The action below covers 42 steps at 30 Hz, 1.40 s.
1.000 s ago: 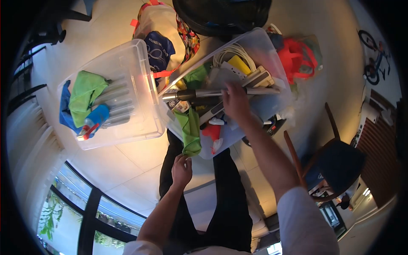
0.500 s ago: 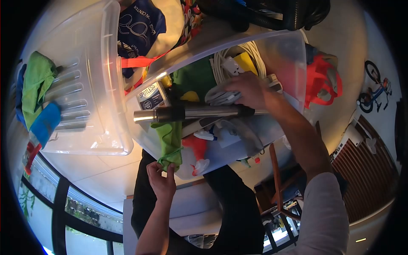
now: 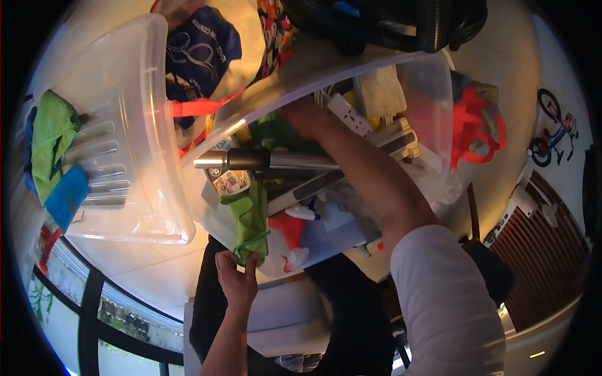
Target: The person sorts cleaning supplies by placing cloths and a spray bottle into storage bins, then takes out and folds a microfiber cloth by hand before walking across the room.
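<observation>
My left hand (image 3: 237, 276) pinches the lower end of a green cloth (image 3: 249, 219), which hangs over the near edge of a clear plastic bin (image 3: 282, 100). Deep in the bin's far left part is my right hand (image 3: 304, 119), blurred, its fingers hidden, beside dark green material (image 3: 273, 133). Below that hand lies a metal tube (image 3: 301, 161) with a black collar. Around it are a white power strip (image 3: 348, 115), a red spray head (image 3: 288, 230), a round-cornered tin (image 3: 231, 182) and a long grey-and-beige object (image 3: 398, 139).
A clear lid (image 3: 138, 207) on the left bears a green cloth (image 3: 53, 135) and a blue bottle (image 3: 66, 197). Behind the bin are a dark blue bag (image 3: 210, 53) and a black bag (image 3: 389, 22). A red bag (image 3: 476, 128) sits to the right.
My right hand has moved from the coiled cables at the bin's middle to its far left part. A whitish block now shows near the power strip. My left hand still pinches the green cloth.
</observation>
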{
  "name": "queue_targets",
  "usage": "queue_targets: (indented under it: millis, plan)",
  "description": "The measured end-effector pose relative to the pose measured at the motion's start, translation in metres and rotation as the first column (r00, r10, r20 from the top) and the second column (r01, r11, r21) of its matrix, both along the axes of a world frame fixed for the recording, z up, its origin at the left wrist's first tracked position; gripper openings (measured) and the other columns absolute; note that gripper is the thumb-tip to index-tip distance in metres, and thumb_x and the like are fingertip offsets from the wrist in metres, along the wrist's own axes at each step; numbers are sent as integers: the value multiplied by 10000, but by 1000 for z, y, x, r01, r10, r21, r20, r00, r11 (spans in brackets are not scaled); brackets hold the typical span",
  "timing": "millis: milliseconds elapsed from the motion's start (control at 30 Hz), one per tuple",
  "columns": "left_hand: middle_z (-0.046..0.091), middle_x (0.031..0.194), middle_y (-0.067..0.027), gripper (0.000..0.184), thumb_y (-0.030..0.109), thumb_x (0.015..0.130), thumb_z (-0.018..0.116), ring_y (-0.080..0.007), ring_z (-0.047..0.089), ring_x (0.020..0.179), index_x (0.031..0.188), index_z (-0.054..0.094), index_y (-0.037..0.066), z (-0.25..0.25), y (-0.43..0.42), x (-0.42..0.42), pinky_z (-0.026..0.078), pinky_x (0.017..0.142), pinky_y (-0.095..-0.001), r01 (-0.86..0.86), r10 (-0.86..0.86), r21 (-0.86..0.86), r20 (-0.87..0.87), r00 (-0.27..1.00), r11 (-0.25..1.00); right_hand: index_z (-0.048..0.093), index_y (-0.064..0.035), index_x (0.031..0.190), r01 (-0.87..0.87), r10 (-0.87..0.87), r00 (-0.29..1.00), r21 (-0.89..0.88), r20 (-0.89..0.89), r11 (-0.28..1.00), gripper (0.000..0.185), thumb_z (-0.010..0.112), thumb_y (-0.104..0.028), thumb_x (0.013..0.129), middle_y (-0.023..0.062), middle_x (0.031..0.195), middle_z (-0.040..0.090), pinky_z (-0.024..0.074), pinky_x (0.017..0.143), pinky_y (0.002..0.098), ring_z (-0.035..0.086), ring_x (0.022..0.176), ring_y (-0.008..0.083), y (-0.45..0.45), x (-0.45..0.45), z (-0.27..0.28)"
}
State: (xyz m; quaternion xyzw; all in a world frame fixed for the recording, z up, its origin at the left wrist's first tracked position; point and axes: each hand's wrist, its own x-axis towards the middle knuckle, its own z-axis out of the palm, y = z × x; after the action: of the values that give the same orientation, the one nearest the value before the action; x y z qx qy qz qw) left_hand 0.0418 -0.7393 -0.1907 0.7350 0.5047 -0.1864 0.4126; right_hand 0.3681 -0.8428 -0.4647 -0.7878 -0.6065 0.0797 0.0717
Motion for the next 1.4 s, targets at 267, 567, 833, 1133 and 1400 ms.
queue_targets:
  millis: [267, 567, 833, 1133, 1400]
  plan:
    - [469, 885, -126, 412, 154, 809, 811, -329, 521, 791, 896, 429, 25, -9, -3, -12, 454, 737, -402, -42, 41, 9, 60, 997, 999, 659, -53, 878, -19, -160, 779, -278, -606, 960, 221, 635, 47, 682, 145, 923, 591, 504, 823, 471, 603, 967, 350, -85, 46, 149]
    - [469, 887, -133, 423, 189, 821, 810, -335, 516, 785, 908, 430, 24, -7, -1, -11, 449, 725, -417, 30, -30, -4, 17, 999, 1000, 675, -54, 970, 493, -570, 737, -288, -363, 821, 306, 605, 121, 729, 125, 930, 607, 503, 812, 350, 634, 905, 305, -158, 73, 242]
    - [478, 891, -145, 417, 197, 830, 801, -336, 518, 790, 913, 430, 25, -3, -3, -5, 449, 739, -416, 87, -87, 52, -4, 996, 995, 682, -45, 1075, 843, -850, 521, 203, -79, 498, 289, 625, 49, 808, 146, 1043, 680, 508, 898, 372, 659, 975, 276, -185, 85, 289]
    - [499, 898, -148, 388, 196, 838, 787, -345, 538, 800, 933, 458, 15, -7, -3, -14, 452, 740, -437, 65, -66, 11, 20, 998, 998, 628, -17, 1229, 904, -860, 427, 101, -279, 416, 354, 696, -89, 890, 173, 1264, 620, 465, 1009, 382, 604, 1166, 289, -162, 58, 265]
    - [550, 783, -131, 225, 59, 822, 669, -268, 571, 730, 843, 447, 29, 51, 4, 24, 459, 675, -376, 29, -39, -156, -64, 997, 987, 622, 6, 1158, 958, -858, 284, 174, -428, 230, 300, 716, -80, 886, 165, 1164, 620, 471, 959, 377, 609, 1078, 300, -126, -81, 281]
